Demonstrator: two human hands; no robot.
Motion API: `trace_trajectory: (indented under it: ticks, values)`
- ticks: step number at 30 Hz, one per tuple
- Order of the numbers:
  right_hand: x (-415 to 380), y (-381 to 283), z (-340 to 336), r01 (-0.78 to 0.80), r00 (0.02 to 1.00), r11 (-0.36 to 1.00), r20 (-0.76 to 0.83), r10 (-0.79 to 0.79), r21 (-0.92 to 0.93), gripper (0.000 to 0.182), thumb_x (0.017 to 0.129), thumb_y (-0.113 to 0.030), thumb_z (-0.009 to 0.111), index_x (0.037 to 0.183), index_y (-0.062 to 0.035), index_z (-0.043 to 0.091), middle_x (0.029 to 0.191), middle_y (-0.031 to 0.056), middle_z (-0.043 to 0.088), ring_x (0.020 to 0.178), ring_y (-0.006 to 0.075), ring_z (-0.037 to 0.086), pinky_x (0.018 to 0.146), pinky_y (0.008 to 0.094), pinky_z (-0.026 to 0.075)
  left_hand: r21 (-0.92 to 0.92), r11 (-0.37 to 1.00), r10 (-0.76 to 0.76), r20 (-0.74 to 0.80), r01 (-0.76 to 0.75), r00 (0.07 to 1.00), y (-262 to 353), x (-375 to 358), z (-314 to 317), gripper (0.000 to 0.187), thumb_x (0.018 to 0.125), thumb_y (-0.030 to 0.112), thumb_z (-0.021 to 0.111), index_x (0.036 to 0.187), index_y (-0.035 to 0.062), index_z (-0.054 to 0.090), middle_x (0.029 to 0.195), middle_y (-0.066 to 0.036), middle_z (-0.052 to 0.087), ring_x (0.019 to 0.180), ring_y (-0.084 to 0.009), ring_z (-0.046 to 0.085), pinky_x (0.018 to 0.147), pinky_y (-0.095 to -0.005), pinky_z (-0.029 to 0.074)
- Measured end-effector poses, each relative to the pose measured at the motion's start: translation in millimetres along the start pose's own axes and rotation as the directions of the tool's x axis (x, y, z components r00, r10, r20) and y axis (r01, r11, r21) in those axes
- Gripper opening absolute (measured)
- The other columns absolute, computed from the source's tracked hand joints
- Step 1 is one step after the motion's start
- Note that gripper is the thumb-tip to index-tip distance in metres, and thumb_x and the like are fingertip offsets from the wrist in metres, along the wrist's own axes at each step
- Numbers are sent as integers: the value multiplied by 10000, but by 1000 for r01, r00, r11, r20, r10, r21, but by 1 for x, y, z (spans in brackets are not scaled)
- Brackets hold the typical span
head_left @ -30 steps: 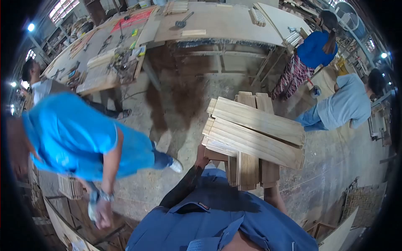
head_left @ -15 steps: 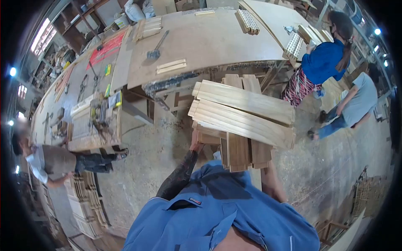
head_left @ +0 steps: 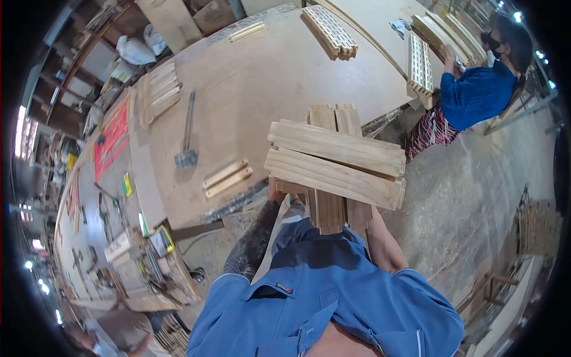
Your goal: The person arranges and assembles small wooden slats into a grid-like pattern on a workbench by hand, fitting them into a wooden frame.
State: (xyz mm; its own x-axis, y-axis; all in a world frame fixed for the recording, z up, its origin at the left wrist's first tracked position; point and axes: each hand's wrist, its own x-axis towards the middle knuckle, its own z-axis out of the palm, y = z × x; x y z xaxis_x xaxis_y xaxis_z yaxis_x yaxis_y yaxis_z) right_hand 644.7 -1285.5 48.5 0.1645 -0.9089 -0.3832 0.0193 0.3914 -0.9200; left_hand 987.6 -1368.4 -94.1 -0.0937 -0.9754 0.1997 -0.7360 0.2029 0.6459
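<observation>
A stack of planks [head_left: 336, 157] sits in front of the person's chest, carried at waist height. The top layers lie crosswise, and shorter boards under them point away from the body. The left hand [head_left: 275, 193] grips the stack from below at its left edge, fingers curled under the lowest boards. The right hand is hidden beneath the stack; only the forearm runs up to it, so its grasp cannot be told, though it most likely bears the right side.

Judging from how things lie, the load is picked up and near the big table [head_left: 256, 89], whose edge is just ahead of the stack. The stack has not been set down; it hangs over the floor [head_left: 470, 196], clear of the tabletop. What seems left is to find a place for it and lower it.

On the table lie a hammer [head_left: 187, 134], a pair of short slats [head_left: 226, 177] near the edge and a slatted panel [head_left: 331, 33] at the far end. A co-worker in a blue top [head_left: 479, 92] stands at the table's right end, handling another panel [head_left: 421, 65]. The stretch of tabletop directly ahead is bare, so little seems to stand in the way; the slats and hammer lie off to the left.
</observation>
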Motion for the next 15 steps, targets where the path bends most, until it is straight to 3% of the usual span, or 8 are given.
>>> trace_trajectory:
  ticks: [3,7,12,15]
  values:
    - [109,-47,51,-15,997,999,-80,18,33,407,847,-187,674,1223,-44,607,1136,76,660,1044,144,595,868,361,509,62,994,85,49,-88,995,-47,36,-3,543,960,394,527,1378,48,488,1242,-70,632,1122,-240,600,929,-440,491]
    - [147,-52,83,-45,978,995,-200,62,90,413,848,-187,673,1229,-44,605,1142,77,659,1052,145,594,876,362,506,-21,997,74,144,-72,987,-70,83,-8,527,948,387,535,1352,50,500,1249,-87,620,1133,-266,581,945,-449,475]
    - [138,-41,89,-48,938,990,-334,90,132,420,848,-187,673,1236,-44,602,1150,80,658,1062,147,592,886,362,503,-122,992,70,226,-43,972,-84,125,-14,505,933,378,543,1319,52,515,1258,-109,604,1146,-298,557,964,-459,455]
    - [44,5,77,-64,917,987,-381,115,144,424,848,-187,672,1241,-44,601,1155,81,657,1067,148,591,892,363,501,-170,985,35,262,10,964,-85,133,-14,493,924,372,549,1299,53,524,1264,-122,594,1154,-317,542,976,-465,443]
